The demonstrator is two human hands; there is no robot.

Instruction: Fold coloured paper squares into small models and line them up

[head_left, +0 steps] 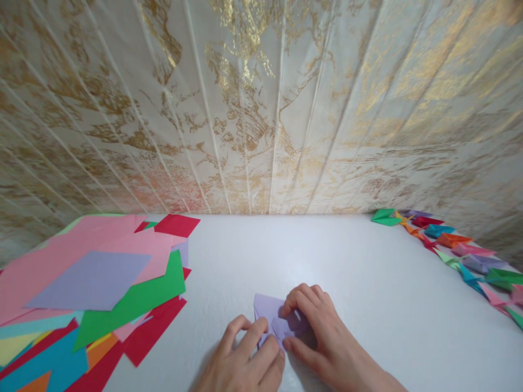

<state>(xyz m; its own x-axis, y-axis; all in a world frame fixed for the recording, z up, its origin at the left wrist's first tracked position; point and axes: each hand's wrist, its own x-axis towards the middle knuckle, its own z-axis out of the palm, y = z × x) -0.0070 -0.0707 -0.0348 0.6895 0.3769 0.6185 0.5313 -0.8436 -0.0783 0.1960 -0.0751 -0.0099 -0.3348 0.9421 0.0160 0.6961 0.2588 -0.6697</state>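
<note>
A piece of folded lavender paper (267, 306) lies on the white table in front of me, with creased flaps near its middle. My left hand (252, 354) rests on its lower left part, fingers bent and pressing it down. From the right, my right hand (322, 332) curls over the other side, thumb at the lower edge and fingertips on a folded flap. Both hands cover parts of the paper, so its full shape is hidden.
Loose coloured paper sheets (131, 296) are heaped on the left of the white table (281, 250). Rows of small folded paper pieces (453, 239) in several colours line the right edge. A white and gold patterned curtain (249, 109) hangs behind the table.
</note>
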